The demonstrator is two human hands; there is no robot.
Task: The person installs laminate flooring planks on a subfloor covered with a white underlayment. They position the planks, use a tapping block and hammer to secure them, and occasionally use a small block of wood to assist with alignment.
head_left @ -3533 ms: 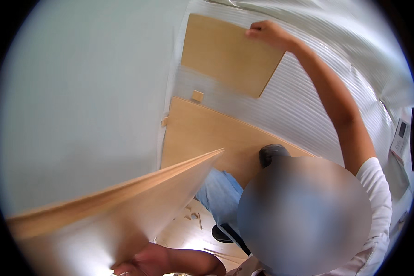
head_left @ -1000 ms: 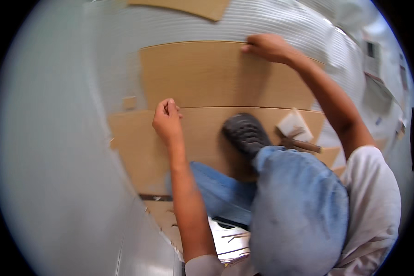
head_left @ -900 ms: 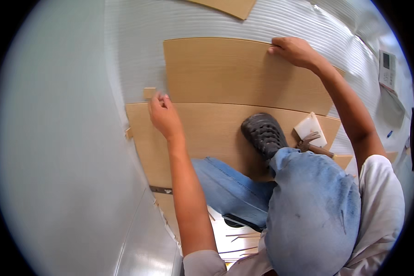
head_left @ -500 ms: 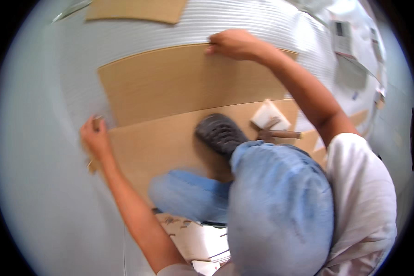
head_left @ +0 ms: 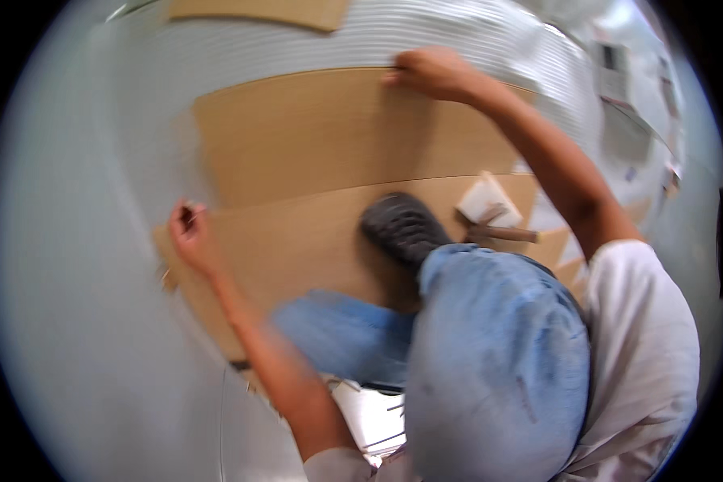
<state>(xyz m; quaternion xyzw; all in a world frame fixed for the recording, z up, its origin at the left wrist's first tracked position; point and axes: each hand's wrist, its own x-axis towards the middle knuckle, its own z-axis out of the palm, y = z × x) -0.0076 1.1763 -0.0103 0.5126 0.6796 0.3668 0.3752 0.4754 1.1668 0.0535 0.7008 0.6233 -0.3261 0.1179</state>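
A tan wood-look panel (head_left: pixel 313 128) lies lengthwise in front of me. My right hand (head_left: pixel 438 74) has its fingers closed over the panel's far edge, right of its middle. A second tan panel (head_left: pixel 297 221) lies against its near side, with my shoe (head_left: pixel 402 229) resting on it. Above this nearer panel's left end is my left hand (head_left: pixel 189 237), fingers curled round a small item too blurred to name. A hammer (head_left: pixel 502 233) with a brown handle sits on the nearer panel, beside a white square pad (head_left: pixel 486 199).
Ribbed whitish sheeting (head_left: pixel 426 36) spreads beyond the panels, with another tan board (head_left: pixel 257 10) on it at the far left. A grey-white box-like item (head_left: pixel 614 72) is at the far right. Smaller tan pieces (head_left: pixel 570 257) lie right of my knee.
The whole view has shifted slightly to the right. My left hand has turned and moved a little inward over the nearer panel's end. My right hand keeps to the far edge.
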